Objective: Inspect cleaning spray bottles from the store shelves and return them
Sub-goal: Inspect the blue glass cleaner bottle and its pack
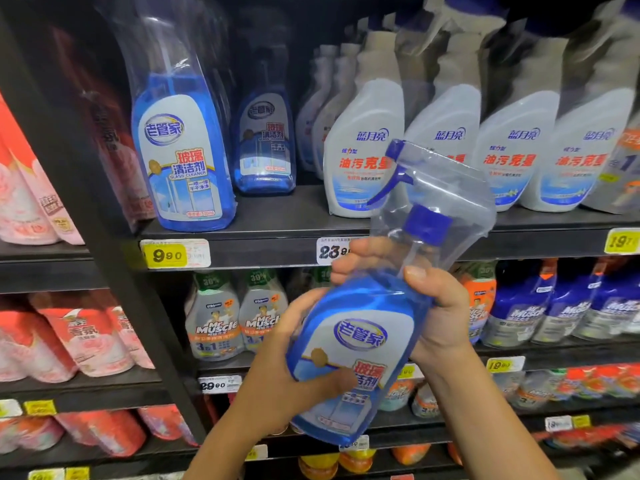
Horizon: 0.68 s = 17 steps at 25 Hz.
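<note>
- Head view, and we are mid-inspection: the left hand [287, 386] cups the lower body of the blue glass-cleaner bottle [360, 344], with its thumb laid across the front label.
- That bottle is off the shelf and held out in front of the racks. It is tilted, base low and blue trigger head [398, 168] leaning up to the right — a clear plastic sleeve [457, 202] covers the top.
- The right hand [440, 306] wraps the bottle's shoulder just under the neck, thumb in front and fingers behind. Both hands are grasping the bottle.
- My read is that this is the look-over step, with the label turned to the camera. The return is not yet made.
- The next move calls for bringing the bottle upright and carrying it up and left to the matching bottle [183, 157] above the yellow 9.90 tag [166, 254]. A likely spot is in front of the bottle set further back [265, 140]. The loose sleeve could snag a neighbour.
- This is a store aisle. Pink refill packs [27, 202] sit far left, then a black upright [69, 133] and the dark upper shelf [263, 237].
- Further right, white degreaser bottles [363, 150] crowd that same shelf — below it stand grey Mr Muscle bottles [216, 323], with dark-blue ones [519, 306] at the right.
</note>
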{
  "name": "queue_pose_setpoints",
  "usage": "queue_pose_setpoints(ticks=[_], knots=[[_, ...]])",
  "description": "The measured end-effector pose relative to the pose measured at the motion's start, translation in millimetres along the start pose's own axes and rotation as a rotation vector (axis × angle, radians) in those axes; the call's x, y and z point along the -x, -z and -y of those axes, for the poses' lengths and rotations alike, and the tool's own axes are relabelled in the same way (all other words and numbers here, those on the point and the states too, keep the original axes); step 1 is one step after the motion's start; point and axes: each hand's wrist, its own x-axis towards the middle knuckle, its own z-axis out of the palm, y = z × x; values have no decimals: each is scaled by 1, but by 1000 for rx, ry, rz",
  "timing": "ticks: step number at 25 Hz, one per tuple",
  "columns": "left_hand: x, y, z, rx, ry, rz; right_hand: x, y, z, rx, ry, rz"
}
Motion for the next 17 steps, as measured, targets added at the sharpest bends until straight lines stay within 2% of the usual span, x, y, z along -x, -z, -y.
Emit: queue_pose_setpoints(ticks=[4, 8, 10, 14, 17], knots=[[11, -14, 2, 24, 32, -166, -2, 0, 3, 23, 59, -5], [10, -22, -6, -40, -4, -292, -4, -2, 4, 342, 239, -275], [9, -23, -8, -6, 54, -317, -8, -4, 2, 371, 270, -343], [7, -23, -17, 104, 155, -262, -21, -3, 3, 300, 101, -426], [2, -22, -28, 166, 209, -245, -31, -1, 11, 298, 3, -426]])
